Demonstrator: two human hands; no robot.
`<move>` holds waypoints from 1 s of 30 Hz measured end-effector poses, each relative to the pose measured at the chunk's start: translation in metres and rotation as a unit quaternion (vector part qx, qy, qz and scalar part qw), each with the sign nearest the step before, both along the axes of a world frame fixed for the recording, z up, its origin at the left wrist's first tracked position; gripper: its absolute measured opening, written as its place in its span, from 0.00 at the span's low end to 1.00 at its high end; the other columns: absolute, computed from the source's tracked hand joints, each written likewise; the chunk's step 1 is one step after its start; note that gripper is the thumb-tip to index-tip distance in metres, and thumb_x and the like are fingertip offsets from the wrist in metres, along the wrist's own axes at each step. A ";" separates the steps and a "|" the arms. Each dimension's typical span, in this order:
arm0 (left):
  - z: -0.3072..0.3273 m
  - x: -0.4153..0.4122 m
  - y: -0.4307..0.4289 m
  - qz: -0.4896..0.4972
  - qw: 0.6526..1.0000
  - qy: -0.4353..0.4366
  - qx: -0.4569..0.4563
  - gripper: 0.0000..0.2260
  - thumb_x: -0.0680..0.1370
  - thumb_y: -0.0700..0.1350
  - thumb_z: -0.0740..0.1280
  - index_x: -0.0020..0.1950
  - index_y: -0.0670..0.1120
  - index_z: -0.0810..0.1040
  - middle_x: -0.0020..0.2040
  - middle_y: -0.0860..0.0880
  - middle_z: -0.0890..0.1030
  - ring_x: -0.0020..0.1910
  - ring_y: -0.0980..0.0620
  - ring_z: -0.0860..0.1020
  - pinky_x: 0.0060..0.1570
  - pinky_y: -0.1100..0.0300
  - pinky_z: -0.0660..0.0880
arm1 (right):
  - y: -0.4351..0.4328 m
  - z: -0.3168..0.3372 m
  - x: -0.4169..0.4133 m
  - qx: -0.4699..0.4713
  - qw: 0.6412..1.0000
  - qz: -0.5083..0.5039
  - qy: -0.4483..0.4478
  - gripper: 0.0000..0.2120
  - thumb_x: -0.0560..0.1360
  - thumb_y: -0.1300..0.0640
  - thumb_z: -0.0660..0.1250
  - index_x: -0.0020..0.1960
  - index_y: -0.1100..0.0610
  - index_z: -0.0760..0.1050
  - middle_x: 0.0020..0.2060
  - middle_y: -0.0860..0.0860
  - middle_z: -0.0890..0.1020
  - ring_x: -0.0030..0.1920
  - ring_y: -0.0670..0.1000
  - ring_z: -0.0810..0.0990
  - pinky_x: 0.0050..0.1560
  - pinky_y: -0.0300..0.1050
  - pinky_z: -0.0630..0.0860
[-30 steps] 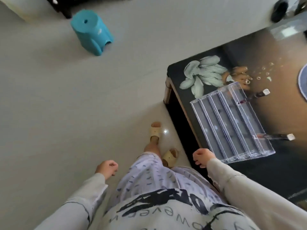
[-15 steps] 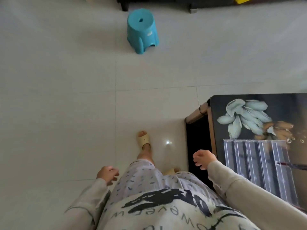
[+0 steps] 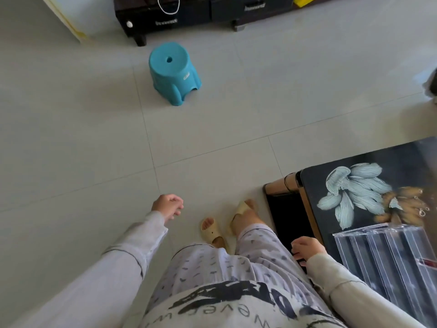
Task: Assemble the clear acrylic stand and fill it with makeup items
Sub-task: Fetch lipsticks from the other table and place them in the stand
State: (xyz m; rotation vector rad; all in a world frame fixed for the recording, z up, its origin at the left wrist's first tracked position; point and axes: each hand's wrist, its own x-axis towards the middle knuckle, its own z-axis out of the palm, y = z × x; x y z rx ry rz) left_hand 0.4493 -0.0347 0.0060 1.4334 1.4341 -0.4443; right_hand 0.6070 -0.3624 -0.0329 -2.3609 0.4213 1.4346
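Both hands empty: left hand [image 3: 168, 206] hangs lower centre-left over the tiled floor [image 3: 94, 129] with fingers loosely curled on nothing, right hand [image 3: 307, 250] lower right, half-curled and holding nothing, just beside the edge of the dark coffee table [image 3: 369, 166]. Clear acrylic stand [image 3: 390, 263] sits on that table at the lower right of frame, below the printed flower [image 3: 354, 188], ribbed into long channels with one reddish makeup item [image 3: 429, 262] at its right edge, cut off by the frame. Beige slippers [image 3: 212, 230] between the hands, teal plastic stool [image 3: 173, 72] upper centre on the floor, black cabinet [image 3: 179, 15] along the top.
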 end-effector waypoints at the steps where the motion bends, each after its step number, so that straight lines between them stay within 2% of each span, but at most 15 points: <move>1: 0.000 0.011 0.006 -0.008 1.000 0.001 -0.001 0.14 0.77 0.37 0.60 0.33 0.48 0.71 0.33 0.51 0.75 0.18 0.63 0.74 0.18 0.73 0.64 | 0.008 0.001 0.009 0.001 1.000 0.000 0.002 0.13 0.73 0.66 0.61 0.32 0.54 0.73 0.32 0.55 0.78 0.30 0.52 0.74 0.32 0.40 0.70; 3: -0.004 0.033 0.016 -0.024 1.000 0.010 -0.008 0.14 0.77 0.37 0.60 0.33 0.47 0.71 0.32 0.51 0.75 0.17 0.63 0.73 0.16 0.73 0.63 | 0.027 0.001 0.031 0.006 1.000 0.003 0.011 0.13 0.73 0.66 0.60 0.32 0.54 0.73 0.35 0.56 0.78 0.30 0.51 0.74 0.30 0.39 0.70; 5: -0.011 0.052 0.022 -0.035 0.999 0.021 -0.020 0.13 0.77 0.36 0.60 0.33 0.47 0.71 0.33 0.51 0.75 0.23 0.57 0.73 0.17 0.72 0.63 | 0.046 -0.001 0.056 0.014 1.000 0.004 0.018 0.12 0.73 0.67 0.60 0.33 0.55 0.72 0.36 0.57 0.77 0.29 0.50 0.73 0.29 0.39 0.69; 7: -0.017 0.071 0.028 -0.044 0.998 0.032 -0.028 0.12 0.76 0.37 0.60 0.33 0.48 0.71 0.33 0.51 0.75 0.28 0.55 0.71 0.19 0.70 0.64 | 0.066 -0.004 0.086 0.029 0.999 0.004 0.020 0.10 0.73 0.66 0.60 0.36 0.56 0.73 0.34 0.55 0.77 0.29 0.50 0.74 0.29 0.39 0.69; 10: -0.024 0.101 0.037 -0.054 0.997 0.054 -0.033 0.13 0.77 0.38 0.60 0.33 0.48 0.72 0.33 0.50 0.76 0.28 0.54 0.71 0.19 0.70 0.64 | 0.099 -0.002 0.138 0.044 0.999 0.007 0.014 0.06 0.74 0.66 0.60 0.43 0.58 0.74 0.34 0.54 0.77 0.30 0.49 0.74 0.29 0.39 0.70; 13: -0.026 0.128 0.046 -0.059 0.995 0.076 -0.035 0.13 0.76 0.38 0.60 0.32 0.47 0.72 0.37 0.45 0.78 0.30 0.51 0.73 0.28 0.64 0.67 | 0.126 0.006 0.191 0.051 0.998 0.018 -0.007 0.09 0.75 0.64 0.59 0.51 0.59 0.77 0.40 0.58 0.78 0.35 0.52 0.77 0.28 0.38 0.72; 15: -0.026 0.148 0.056 -0.059 0.994 0.081 -0.031 0.12 0.75 0.37 0.61 0.32 0.46 0.73 0.40 0.43 0.79 0.34 0.47 0.75 0.36 0.61 0.69 | 0.140 0.012 0.223 0.058 0.998 0.022 -0.028 0.11 0.75 0.64 0.60 0.53 0.62 0.78 0.42 0.61 0.81 0.40 0.55 0.78 0.27 0.37 0.75; 17: -0.024 0.169 0.068 -0.064 0.994 0.087 -0.025 0.12 0.75 0.37 0.63 0.32 0.46 0.73 0.41 0.42 0.80 0.37 0.46 0.76 0.38 0.61 0.70 | 0.150 0.017 0.250 0.068 0.997 0.022 -0.038 0.11 0.75 0.64 0.60 0.54 0.64 0.77 0.48 0.63 0.82 0.43 0.57 0.80 0.34 0.41 0.78; 18: -0.023 0.180 0.075 -0.069 0.993 0.089 -0.023 0.11 0.75 0.38 0.63 0.32 0.46 0.74 0.41 0.42 0.80 0.37 0.46 0.76 0.38 0.61 0.70 | 0.154 0.019 0.263 0.072 0.996 0.022 -0.038 0.11 0.76 0.64 0.59 0.55 0.64 0.77 0.47 0.62 0.82 0.42 0.56 0.80 0.35 0.42 0.77; 20: -0.023 0.203 0.090 -0.088 0.992 0.092 -0.015 0.11 0.75 0.38 0.63 0.33 0.46 0.74 0.41 0.42 0.80 0.37 0.46 0.76 0.37 0.61 0.70 | 0.159 0.022 0.286 0.076 0.997 0.009 -0.033 0.12 0.76 0.63 0.59 0.56 0.63 0.76 0.43 0.58 0.79 0.35 0.50 0.78 0.30 0.36 0.73; 22: -0.023 0.230 0.107 -0.114 0.989 0.098 -0.006 0.11 0.76 0.38 0.62 0.34 0.46 0.73 0.41 0.43 0.79 0.35 0.47 0.75 0.33 0.62 0.68 | 0.161 0.022 0.305 0.079 0.996 -0.019 -0.031 0.11 0.76 0.63 0.59 0.57 0.63 0.75 0.43 0.56 0.78 0.36 0.50 0.78 0.27 0.33 0.72; 24: -0.023 0.263 0.125 -0.136 0.986 0.099 -0.001 0.13 0.76 0.36 0.60 0.33 0.46 0.73 0.37 0.44 0.78 0.31 0.48 0.73 0.30 0.63 0.65 | 0.161 0.020 0.321 0.077 0.995 -0.054 -0.026 0.11 0.76 0.63 0.59 0.56 0.63 0.75 0.42 0.56 0.78 0.39 0.52 0.77 0.29 0.36 0.72; 27: -0.023 0.323 0.152 -0.182 0.978 0.100 0.002 0.14 0.76 0.35 0.59 0.32 0.45 0.73 0.32 0.47 0.76 0.28 0.50 0.72 0.29 0.63 0.64 | 0.161 0.016 0.336 0.068 0.992 -0.104 -0.022 0.10 0.76 0.62 0.60 0.54 0.62 0.75 0.42 0.55 0.78 0.39 0.52 0.77 0.31 0.37 0.72; 30: -0.025 0.398 0.176 -0.254 0.963 0.095 0.004 0.14 0.76 0.36 0.59 0.32 0.45 0.73 0.31 0.48 0.75 0.27 0.51 0.71 0.28 0.64 0.63 | 0.161 0.010 0.344 0.054 0.985 -0.162 -0.019 0.06 0.75 0.63 0.59 0.46 0.58 0.75 0.40 0.55 0.78 0.38 0.52 0.77 0.29 0.37 0.71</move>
